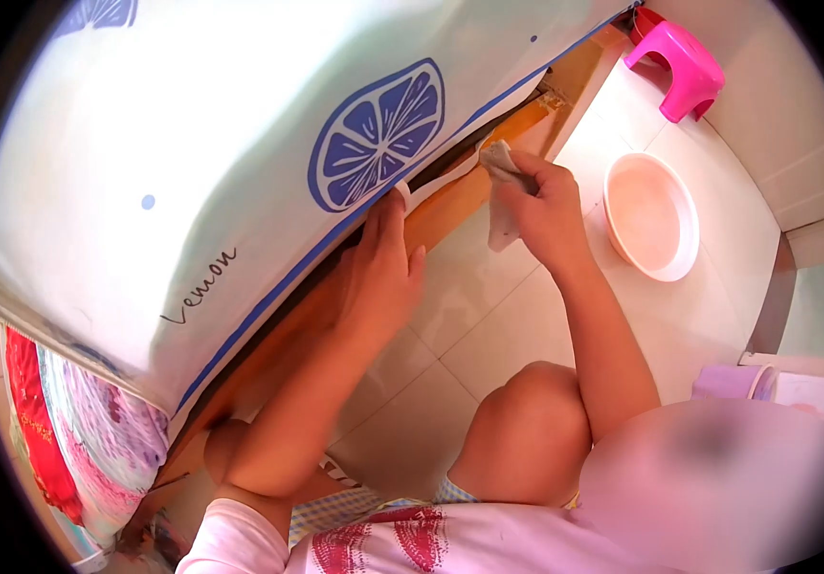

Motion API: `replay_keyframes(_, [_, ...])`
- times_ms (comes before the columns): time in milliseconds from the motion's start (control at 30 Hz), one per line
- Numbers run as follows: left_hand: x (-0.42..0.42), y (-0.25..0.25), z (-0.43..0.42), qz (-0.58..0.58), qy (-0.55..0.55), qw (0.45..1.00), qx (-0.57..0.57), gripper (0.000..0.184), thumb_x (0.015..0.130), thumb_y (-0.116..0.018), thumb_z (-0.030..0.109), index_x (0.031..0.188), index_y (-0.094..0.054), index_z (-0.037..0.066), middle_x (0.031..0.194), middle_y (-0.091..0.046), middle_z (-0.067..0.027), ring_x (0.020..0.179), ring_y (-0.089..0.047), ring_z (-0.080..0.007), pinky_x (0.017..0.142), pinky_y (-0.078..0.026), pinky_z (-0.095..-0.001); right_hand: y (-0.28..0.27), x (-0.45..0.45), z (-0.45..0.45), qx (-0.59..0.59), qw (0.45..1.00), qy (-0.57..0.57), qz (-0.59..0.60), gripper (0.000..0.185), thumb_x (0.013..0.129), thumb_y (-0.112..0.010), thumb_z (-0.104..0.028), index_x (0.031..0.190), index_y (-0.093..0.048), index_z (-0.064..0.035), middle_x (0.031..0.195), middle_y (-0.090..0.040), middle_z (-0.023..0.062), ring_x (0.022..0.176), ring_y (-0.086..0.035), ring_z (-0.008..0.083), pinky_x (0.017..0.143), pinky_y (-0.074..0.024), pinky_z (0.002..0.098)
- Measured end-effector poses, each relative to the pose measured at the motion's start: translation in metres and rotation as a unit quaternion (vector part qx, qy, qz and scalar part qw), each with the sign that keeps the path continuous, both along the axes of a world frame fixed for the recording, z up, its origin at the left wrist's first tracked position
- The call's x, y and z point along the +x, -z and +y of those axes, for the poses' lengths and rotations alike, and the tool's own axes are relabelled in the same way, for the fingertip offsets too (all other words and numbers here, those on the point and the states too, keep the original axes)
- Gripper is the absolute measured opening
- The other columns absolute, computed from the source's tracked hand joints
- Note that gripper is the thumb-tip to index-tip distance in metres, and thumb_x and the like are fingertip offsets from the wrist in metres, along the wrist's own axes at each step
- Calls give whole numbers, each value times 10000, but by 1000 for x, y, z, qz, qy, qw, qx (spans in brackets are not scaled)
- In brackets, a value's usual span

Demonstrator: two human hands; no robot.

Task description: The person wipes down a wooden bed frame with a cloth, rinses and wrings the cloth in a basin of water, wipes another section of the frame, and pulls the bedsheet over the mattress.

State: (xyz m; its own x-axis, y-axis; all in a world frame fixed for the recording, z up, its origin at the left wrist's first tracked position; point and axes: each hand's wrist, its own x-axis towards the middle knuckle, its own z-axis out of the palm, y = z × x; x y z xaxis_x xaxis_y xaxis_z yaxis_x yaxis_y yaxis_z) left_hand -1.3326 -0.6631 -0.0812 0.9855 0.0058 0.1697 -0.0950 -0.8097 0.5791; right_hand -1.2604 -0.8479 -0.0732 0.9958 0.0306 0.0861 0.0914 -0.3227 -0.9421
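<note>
My left hand (385, 263) is at the blue-trimmed edge of a white cloth cover (240, 163) printed with blue lemon slices and the word "Lemon". Its fingers pinch the cover's hem, where a little white underside shows. My right hand (551, 206) is closed around a greyish-white rag (503, 206), part of which hangs below the fingers. The rag's top touches or nearly touches the orange-brown wooden edge (455, 206) under the cover. A dark gap shows between cover and wood.
A white basin (651, 218) stands on the tiled floor (422, 383) to the right. Beyond it are a pink plastic stool (677, 67) and a red container (648, 29). Folded colourful fabrics (96, 430) lie at lower left. My bent knee (527, 430) is below my hands.
</note>
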Motion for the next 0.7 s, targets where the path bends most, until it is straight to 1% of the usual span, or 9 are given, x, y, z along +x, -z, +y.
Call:
replay_keyframes(67, [2, -2, -7, -31, -5, 998, 47, 605, 835, -608, 48, 1392, -370, 33, 1329, -438, -178, 748, -632, -339, 748, -524, -408, 0, 2, 0, -39, 999, 7, -6, 295, 764, -574, -147, 1009, -653, -5, 680, -593, 131, 625, -573, 230, 617, -459, 336])
replay_keyframes(100, [3, -5, -11, -31, -6, 998, 47, 605, 835, -608, 48, 1392, -370, 33, 1329, -438, -178, 748, -632, -339, 748, -524, -408, 0, 2, -1, -79, 997, 16, -10, 301, 763, -569, -151, 1013, -646, -1, 698, -596, 151, 640, -581, 253, 631, -463, 344])
replay_keyframes(167, [6, -12, -20, 73, -26, 990, 115, 610, 836, -602, 65, 1395, -363, 26, 1371, -351, -198, 814, -637, -386, 753, -537, -429, 3, 2, -5, -73, 997, 16, -9, 297, 765, -565, -147, 1009, -639, 5, 713, -599, 171, 651, -587, 280, 639, -467, 355])
replay_keyframes(433, [2, -4, -24, 51, -1, 986, 160, 605, 827, -623, 84, 1380, -390, 10, 1295, -393, -215, 843, -646, -357, 701, -551, -418, 13, 34, 0, -6, 998, 16, -66, 270, 780, -575, -124, 1006, -589, 23, 747, -611, 211, 712, -621, 354, 671, -478, 410])
replay_keyframes(500, [1, -3, -24, 39, 1, 986, 162, 601, 824, -628, 88, 1373, -399, 2, 1294, -397, -213, 839, -649, -351, 696, -551, -415, 8, 39, 15, -198, 978, -9, -59, 223, 813, -536, -112, 961, -585, 48, 881, -640, 203, 724, -629, 351, 665, -493, 407])
replay_keyframes(533, [1, -3, -25, 31, 7, 987, 157, 602, 819, -635, 90, 1368, -406, -3, 1305, -395, -220, 892, -639, -356, 722, -547, -418, 12, 37, 24, -198, 978, -9, -59, 223, 813, -536, -112, 961, -585, 48, 881, -640, 203, 724, -629, 351, 665, -493, 407])
replay_keyframes(600, [-2, -3, -25, 25, 14, 988, 151, 603, 813, -642, 91, 1362, -412, -8, 1315, -394, -227, 946, -628, -360, 748, -543, -420, 21, 27, 38, -243, 957, 0, -157, 140, 810, -516, -104, 811, -525, 35, 819, -609, 235, 726, -593, 426, 638, -475, 469])
replay_keyframes(667, [-8, -3, -24, 8, 22, 983, 182, 621, 805, -648, 88, 1367, -402, -6, 1355, -382, -224, 1077, -569, -383, 821, -524, -424, 16, 21, 35, -241, 962, -43, -119, 140, 814, -511, -102, 783, -523, 34, 742, -597, 221, 717, -597, 413, 631, -468, 470])
replay_keyframes(700, [-10, -5, -22, 7, 22, 983, 180, 621, 805, -648, 88, 1367, -402, -6, 1355, -382, -224, 1077, -569, -383, 821, -524, -424, 14, 16, 31, -225, 959, -119, -126, 142, 815, -520, -104, 778, -525, 33, 734, -598, 220, 715, -597, 412, 630, -471, 463])
